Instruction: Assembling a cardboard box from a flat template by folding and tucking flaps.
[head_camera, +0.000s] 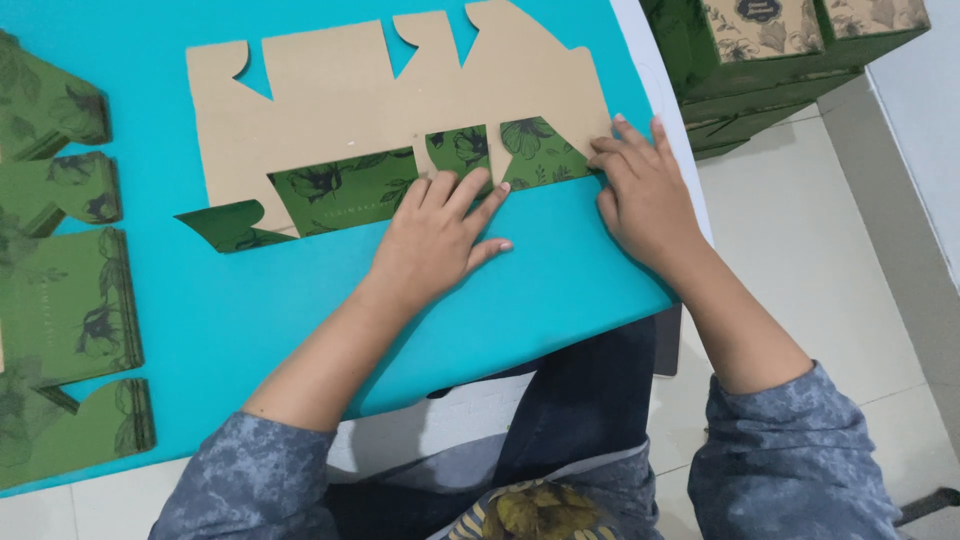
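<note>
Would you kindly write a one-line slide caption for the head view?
Left hand and right hand press folded green flaps of a flat cardboard box blank on a turquoise table.

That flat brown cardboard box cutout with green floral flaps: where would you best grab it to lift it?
Probably the plain brown top edge of the cardboard cutout, from the far side: it lies flat on the turquoise table, while the left hand and right hand press the folded green flaps nearest the person.
</note>
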